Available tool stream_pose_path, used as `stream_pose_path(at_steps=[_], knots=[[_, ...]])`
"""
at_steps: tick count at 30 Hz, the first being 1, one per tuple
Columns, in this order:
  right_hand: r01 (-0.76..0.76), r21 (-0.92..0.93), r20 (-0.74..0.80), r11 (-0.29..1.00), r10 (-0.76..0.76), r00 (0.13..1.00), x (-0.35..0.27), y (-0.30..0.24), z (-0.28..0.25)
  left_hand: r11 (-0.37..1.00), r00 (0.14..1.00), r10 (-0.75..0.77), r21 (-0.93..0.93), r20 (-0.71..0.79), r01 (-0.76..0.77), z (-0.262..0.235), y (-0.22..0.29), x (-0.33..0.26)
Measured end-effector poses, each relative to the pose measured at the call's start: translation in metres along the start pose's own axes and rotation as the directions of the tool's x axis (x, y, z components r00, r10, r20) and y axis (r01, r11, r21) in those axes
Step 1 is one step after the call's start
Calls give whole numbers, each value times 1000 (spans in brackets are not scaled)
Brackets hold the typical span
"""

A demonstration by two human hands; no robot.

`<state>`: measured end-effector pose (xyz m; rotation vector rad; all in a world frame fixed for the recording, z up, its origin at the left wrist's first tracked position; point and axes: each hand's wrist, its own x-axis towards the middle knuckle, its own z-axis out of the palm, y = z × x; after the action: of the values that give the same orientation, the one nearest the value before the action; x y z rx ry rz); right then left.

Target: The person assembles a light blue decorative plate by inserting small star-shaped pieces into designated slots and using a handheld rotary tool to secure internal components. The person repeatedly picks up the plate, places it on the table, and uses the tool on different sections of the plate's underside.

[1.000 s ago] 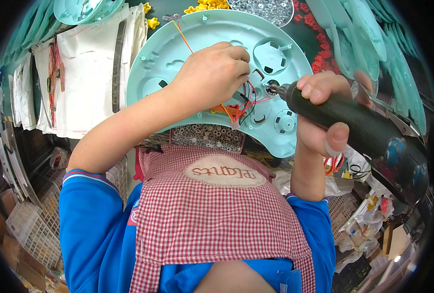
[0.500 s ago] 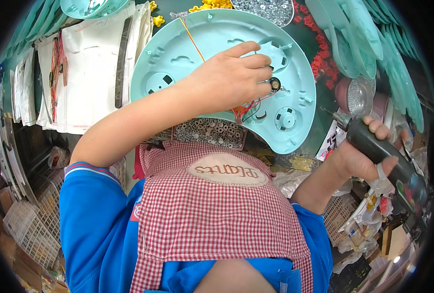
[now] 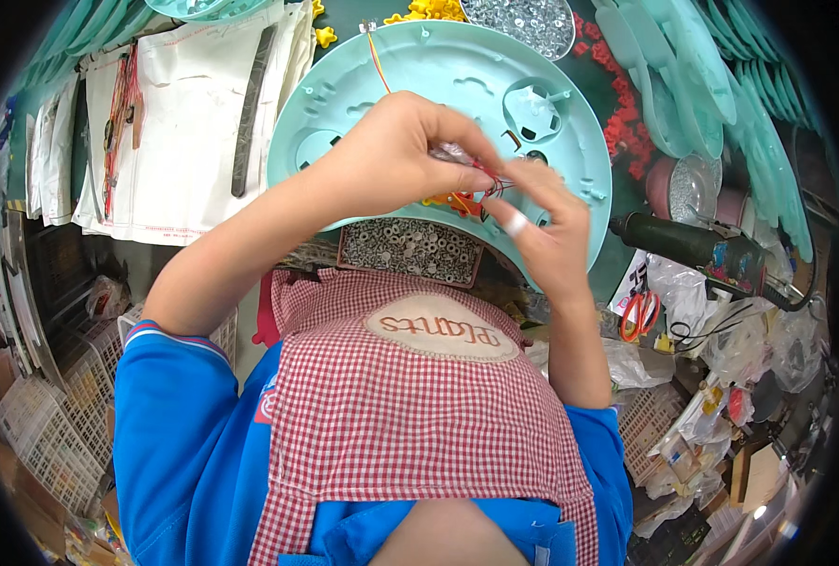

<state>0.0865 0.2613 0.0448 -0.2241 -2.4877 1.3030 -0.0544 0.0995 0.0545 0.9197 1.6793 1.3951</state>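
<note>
A round pale-green plastic housing (image 3: 457, 85) lies in front of me with moulded posts and openings. My left hand (image 3: 396, 151) and my right hand (image 3: 542, 226) meet over its near half. Both pinch a small bundle of red and orange wires (image 3: 481, 179) between fingertips. An orange wire (image 3: 374, 52) runs from the housing's far rim toward my hands. The dark electric screwdriver (image 3: 688, 243) lies on the bench to the right, apart from my right hand.
A tray of small metal nuts (image 3: 410, 250) sits just below the housing. Stacked pale-green covers (image 3: 712, 85) fill the right back. White bags (image 3: 179, 123) lie at left, wire baskets (image 3: 42, 424) lower left, red scissors (image 3: 638, 316) and plastic bags at right.
My right hand has put the screwdriver down at the right and come back to the housing, where it now joins the left hand on the wires.
</note>
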Motion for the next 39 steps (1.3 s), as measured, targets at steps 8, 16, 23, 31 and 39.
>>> stream_pose_path(at_steps=[8, 16, 23, 31, 39], knots=[[344, -274, -51, 898, -371, 927, 20, 15, -9, 905, 972, -231, -378, -45, 197, 20, -23, 13], [381, -125, 146, 916, -362, 920, 59, 31, -1, 640, 985, 118, 768, -126, 21, 1, -17, -6], [-286, 432, 257, 855, 187, 948, 51, 10, 34, 758, 950, 182, 652, -253, 28, -4, -39, -17], [190, -102, 423, 977, -130, 897, 65, 10, 38, 670, 874, 318, 739, -366, 66, 1, -40, -38], [-164, 93, 378, 982, 118, 918, 58, 8, 37, 742, 937, 188, 668, -295, 62, -4, -47, -34]])
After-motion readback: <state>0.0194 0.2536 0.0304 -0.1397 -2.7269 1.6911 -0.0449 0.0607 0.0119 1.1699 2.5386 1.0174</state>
